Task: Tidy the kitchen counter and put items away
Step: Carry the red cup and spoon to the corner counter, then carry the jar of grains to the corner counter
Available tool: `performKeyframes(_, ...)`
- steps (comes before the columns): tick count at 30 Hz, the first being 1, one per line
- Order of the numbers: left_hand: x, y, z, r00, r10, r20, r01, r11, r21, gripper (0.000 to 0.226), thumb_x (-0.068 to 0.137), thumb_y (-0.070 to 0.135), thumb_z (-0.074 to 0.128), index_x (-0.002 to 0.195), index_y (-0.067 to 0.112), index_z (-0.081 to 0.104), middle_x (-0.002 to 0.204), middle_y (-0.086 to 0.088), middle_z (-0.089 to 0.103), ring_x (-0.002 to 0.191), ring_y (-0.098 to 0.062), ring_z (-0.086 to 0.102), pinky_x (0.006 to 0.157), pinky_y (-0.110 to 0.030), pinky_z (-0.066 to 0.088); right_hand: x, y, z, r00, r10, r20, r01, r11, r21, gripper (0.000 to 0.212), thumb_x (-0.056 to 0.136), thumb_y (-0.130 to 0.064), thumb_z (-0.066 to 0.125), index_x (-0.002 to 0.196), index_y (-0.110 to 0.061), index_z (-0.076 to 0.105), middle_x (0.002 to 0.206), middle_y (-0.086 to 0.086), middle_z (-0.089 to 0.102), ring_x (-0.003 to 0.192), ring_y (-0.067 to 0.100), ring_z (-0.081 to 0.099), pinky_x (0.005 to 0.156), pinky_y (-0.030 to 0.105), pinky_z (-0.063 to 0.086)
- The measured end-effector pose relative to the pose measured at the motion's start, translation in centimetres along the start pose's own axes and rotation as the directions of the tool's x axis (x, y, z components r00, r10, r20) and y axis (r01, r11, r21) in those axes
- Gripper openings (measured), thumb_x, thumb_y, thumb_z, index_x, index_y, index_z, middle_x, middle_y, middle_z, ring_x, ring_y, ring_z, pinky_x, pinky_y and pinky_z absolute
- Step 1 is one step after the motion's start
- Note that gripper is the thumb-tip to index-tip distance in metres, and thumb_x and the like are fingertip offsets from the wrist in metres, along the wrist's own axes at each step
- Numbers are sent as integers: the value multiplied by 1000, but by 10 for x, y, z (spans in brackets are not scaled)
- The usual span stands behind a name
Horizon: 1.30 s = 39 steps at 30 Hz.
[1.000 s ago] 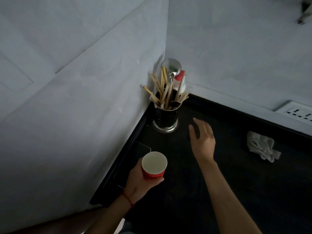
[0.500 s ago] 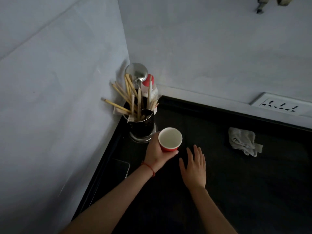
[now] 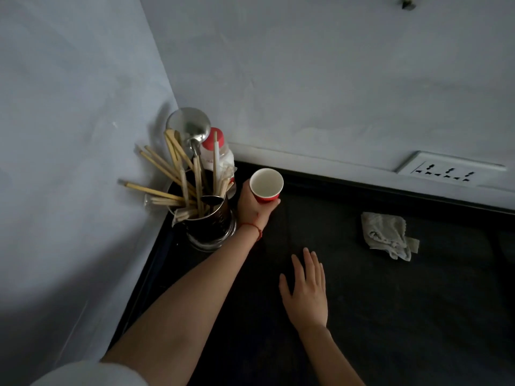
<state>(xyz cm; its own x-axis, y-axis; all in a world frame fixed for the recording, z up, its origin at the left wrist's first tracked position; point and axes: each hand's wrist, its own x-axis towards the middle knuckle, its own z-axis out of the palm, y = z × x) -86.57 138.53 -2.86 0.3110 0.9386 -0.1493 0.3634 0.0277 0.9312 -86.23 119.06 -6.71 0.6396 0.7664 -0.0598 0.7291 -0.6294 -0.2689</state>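
Left hand [image 3: 252,207] grips a red paper cup [image 3: 266,185] around its lower side, fingers wrapped under, thumb tip showing at the right of the cup wall. Cup is upright, white inside, looks empty, near the back-left corner of the dark counter [image 3: 390,316], just right of the utensil holder [image 3: 207,221]; can't tell if the cup base touches the counter or is just above it. Thin red string [image 3: 255,228] around the left wrist. Right hand [image 3: 306,293] is empty, palm down, fingers spread and straight, low over the counter in the middle foreground; can't tell if it rests on the surface. The two hands are apart, right one nearer the camera. The metal utensil holder stands in the corner, full of wooden chopsticks [image 3: 178,174] fanning up and left, plus a steel ladle [image 3: 189,125] with its bowl sticking up. Behind the holder, against the wall, a clear bottle with a red cap [image 3: 214,139]. Crumpled white cloth [image 3: 387,235] lies on the counter well to the right of the cup, touching neither hand. White wall socket [image 3: 446,172] sits on the back wall above the counter edge, far right. Pale sleeve edge [image 3: 92,374] shows at bottom left on the left arm. Lighting dim, walls pale grey.
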Motion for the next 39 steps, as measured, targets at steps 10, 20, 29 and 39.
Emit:
performKeyframes(10,-22,-9,-10,1000,11,-25,-10,999,41,82,69,17,76,138,8,34,140,-13,45,132,-24,41,112,-43,35,-1,0,-3,1000,-2,20,0,995,103,53,90,-39,45,135,-13,43,151,12,30,143,25,17,114,37,12)
performKeyframes(20,-153,-23,-58,946,108,306,-191,948,254,30,85,21,62,112,9,61,116,-6,62,108,-9,55,95,-31,49,-53,24,-43,1000,22,-21,-16,958,285,40,90,-20,55,129,-15,51,147,6,37,142,19,23,116,34,18)
performKeyframes(29,-234,-34,-70,866,-2,500,-166,942,293,27,88,18,57,114,11,60,108,4,60,101,-7,56,84,-17,48,-205,98,-72,885,444,-139,-336,817,469,34,88,-13,57,122,-11,58,135,6,51,128,24,44,103,37,38)
performKeyframes(39,-351,-36,3,499,11,866,-331,926,179,19,88,14,57,105,12,65,89,17,60,86,6,57,71,2,45,-391,128,-43,512,827,-231,-632,545,552,29,85,-3,59,114,-4,62,119,16,61,107,33,60,88,32,44)
